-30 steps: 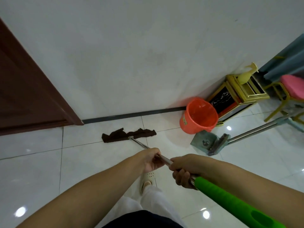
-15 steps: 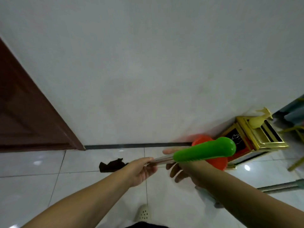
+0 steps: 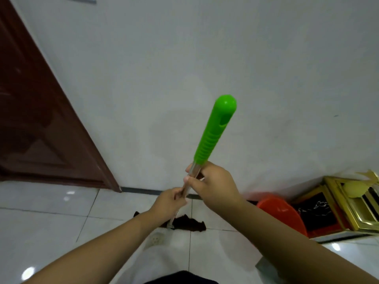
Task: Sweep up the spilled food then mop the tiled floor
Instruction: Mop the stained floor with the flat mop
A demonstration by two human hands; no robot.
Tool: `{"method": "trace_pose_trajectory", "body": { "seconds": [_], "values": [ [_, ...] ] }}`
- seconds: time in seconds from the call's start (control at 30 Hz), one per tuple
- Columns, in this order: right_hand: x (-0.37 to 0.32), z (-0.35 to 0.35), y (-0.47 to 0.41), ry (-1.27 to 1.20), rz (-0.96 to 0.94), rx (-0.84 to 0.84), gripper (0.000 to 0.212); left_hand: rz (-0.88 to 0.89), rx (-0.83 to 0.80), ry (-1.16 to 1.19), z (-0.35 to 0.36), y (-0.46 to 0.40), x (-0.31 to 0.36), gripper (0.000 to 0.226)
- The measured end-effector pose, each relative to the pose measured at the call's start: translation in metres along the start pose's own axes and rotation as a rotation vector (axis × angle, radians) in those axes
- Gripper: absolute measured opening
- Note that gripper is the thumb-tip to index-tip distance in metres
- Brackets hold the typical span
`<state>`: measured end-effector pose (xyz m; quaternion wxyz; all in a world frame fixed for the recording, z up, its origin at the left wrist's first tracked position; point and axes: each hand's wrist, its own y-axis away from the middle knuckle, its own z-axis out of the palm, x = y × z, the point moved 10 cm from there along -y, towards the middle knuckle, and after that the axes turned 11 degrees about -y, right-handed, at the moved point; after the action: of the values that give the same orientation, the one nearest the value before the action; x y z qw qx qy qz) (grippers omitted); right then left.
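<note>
Gripping mop pole [image 3: 191, 177], right hand [image 3: 213, 185], left hand [image 3: 170, 203]

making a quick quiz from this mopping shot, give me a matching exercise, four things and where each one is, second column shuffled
Things:
1. mop grip
2. mop cloth
3. bucket
4. door

Places or states:
A. orange, on the floor at the right by the wall
B. dark brown, at the left
C. green, raised above both hands
D. dark, lying on the tiles near the wall

Pairs: 1-C, 2-D, 3-A, 4-B

The left hand and right hand both hold the metal shaft.
</note>
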<state>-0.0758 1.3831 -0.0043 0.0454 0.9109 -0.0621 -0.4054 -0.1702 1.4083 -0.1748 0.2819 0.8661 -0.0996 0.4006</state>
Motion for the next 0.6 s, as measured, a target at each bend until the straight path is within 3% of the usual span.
{"method": "trace_pose_trajectory", "body": {
  "seconds": [0.1, 0.17, 0.23, 0.3, 0.4, 0.6],
  "values": [
    [-0.020, -0.013, -0.018, 0.034, -0.054, 0.039, 0.025, 0.191, 0.064, -0.186, -0.028, -0.017, 0.017, 0.021],
    [-0.034, -0.021, -0.031, 0.055, -0.080, 0.063, 0.025, 0.246, 0.074, -0.290, -0.046, -0.026, 0.027, 0.003],
    [-0.047, -0.029, -0.046, 0.063, -0.086, 0.085, 0.025, 0.299, 0.063, -0.419, -0.061, -0.036, 0.036, 0.030],
    [-0.061, -0.036, -0.065, 0.051, -0.101, 0.114, 0.023, 0.313, 0.076, -0.437, -0.081, -0.046, 0.046, 0.042],
    [-0.077, -0.042, -0.097, 0.034, -0.119, 0.166, 0.019, 0.308, 0.123, -0.365, -0.108, -0.063, 0.054, 0.024],
    [-0.070, -0.009, -0.159, 0.010, -0.043, 0.149, 0.023, 0.163, 0.159, -0.316, -0.132, -0.112, 0.020, 0.026]
  ]
}}
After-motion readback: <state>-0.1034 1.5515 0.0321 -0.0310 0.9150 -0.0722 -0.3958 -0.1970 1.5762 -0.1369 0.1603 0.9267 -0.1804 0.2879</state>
